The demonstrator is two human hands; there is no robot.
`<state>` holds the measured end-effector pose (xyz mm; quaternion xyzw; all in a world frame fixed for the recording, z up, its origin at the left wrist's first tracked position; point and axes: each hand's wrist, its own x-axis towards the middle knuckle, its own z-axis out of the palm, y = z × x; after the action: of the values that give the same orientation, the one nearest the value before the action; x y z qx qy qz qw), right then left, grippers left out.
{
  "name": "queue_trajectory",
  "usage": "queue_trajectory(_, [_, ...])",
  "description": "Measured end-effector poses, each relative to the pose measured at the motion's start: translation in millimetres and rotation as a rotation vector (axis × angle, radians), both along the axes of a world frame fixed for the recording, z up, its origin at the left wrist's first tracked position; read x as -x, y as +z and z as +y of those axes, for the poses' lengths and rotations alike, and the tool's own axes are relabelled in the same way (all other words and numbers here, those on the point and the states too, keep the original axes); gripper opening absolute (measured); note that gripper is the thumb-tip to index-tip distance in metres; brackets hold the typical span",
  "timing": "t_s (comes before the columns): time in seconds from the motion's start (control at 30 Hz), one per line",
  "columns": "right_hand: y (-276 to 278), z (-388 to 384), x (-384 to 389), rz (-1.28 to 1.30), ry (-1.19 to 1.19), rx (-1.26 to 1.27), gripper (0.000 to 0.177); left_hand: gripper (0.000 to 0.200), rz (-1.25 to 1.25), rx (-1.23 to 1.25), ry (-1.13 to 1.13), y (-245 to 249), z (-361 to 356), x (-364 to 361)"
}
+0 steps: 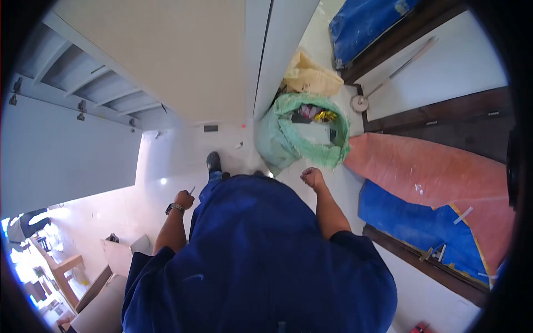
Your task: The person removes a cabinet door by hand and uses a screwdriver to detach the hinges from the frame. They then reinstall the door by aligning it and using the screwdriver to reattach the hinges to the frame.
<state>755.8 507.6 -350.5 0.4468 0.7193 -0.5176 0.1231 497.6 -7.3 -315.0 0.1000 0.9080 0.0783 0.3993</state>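
Observation:
My left hand (184,199), with a watch (175,208) on its wrist, is closed around a thin, pen-like stick (192,190) whose tip points up past the fingers. My right hand (312,177) hangs at my other side with its fingers curled in. Whether anything is inside those fingers cannot be seen. The nearest thing to it is a green woven sack (277,139), which stands wide open on the floor. White and dark scraps and a shiny gold piece (326,116) show in its mouth.
A tall cabinet (166,55) stands ahead, and a white door panel (66,155) on hinges juts out at left. Behind the sack lies a yellowish sack (313,77). Pink sheeting (411,172) and blue sheeting (416,222) cover a surface at right. A small dark block (211,128) lies ahead.

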Motion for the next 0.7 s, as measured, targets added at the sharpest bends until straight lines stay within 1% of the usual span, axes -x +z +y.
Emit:
queue_trajectory(0.17, [-4,-8,-28,-0.240,0.041,0.070,0.016,0.030,-0.024,-0.057,0.095,8,1,-18])
queue_trajectory(0.2, [-7,-9,-32,-0.257,0.007,0.107,0.016,0.030,-0.024,-0.075,0.101,10,7,-20])
queue_trajectory(0.27, [5,-12,-32,-0.288,-0.062,0.180,0.017,0.031,-0.046,-0.123,0.114,7,11,-17])
queue_trajectory(0.37, [21,-15,-27,-0.263,-0.113,0.196,0.020,0.031,-0.012,-0.142,-0.019,0,18,-6])
queue_trajectory(0.4, [24,-16,-22,-0.233,-0.135,0.200,0.021,0.031,-0.011,-0.131,-0.013,-1,21,-1])
queue_trajectory(0.5, [29,-16,-14,-0.144,-0.184,0.209,0.022,0.031,-0.005,-0.109,0.005,20,41,16])
queue_trajectory(0.57, [17,-14,-15,-0.086,-0.192,0.211,0.020,0.031,0.005,-0.107,0.017,25,46,27])
queue_trajectory(0.6, [12,-14,-15,-0.087,-0.154,0.171,0.020,0.032,0.039,-0.157,0.014,19,43,33])
queue_trajectory(0.63, [4,-14,-19,-0.086,-0.117,0.129,0.019,0.032,0.032,-0.143,0.009,18,43,35])
queue_trajectory(0.67, [-6,-12,-22,-0.077,-0.081,0.083,0.019,0.032,0.033,-0.133,0.003,18,44,39])
queue_trajectory(0.7, [-29,-6,-31,-0.066,-0.029,0.085,0.016,0.032,0.045,-0.129,-0.004,16,46,46])
